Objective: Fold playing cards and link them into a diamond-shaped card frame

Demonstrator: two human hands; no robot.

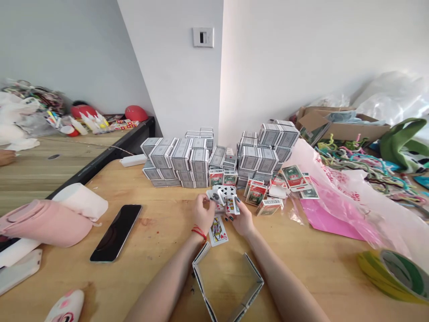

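Observation:
My left hand (203, 210) is closed on a playing card (214, 195), held tilted by its edge. My right hand (243, 217) pinches another playing card (232, 205) with a face figure on it. A spade card (228, 191) shows just behind, between the two hands. Below them a queen of hearts (218, 231) lies face up on the wooden table (161, 250). Nearer to me, between my forearms, stands an open angular frame of folded cards (205, 286). Boxed card decks (256, 194) stand just beyond my right hand.
Stacked blocks made of cards (181, 154) line the wall, with more blocks (258, 156) at right. A phone (116, 232) and a pink pouch (50, 223) lie left. Yellow tape (392, 275) and pink plastic (335, 201) are at right. Another person's hand (6, 157) shows far left.

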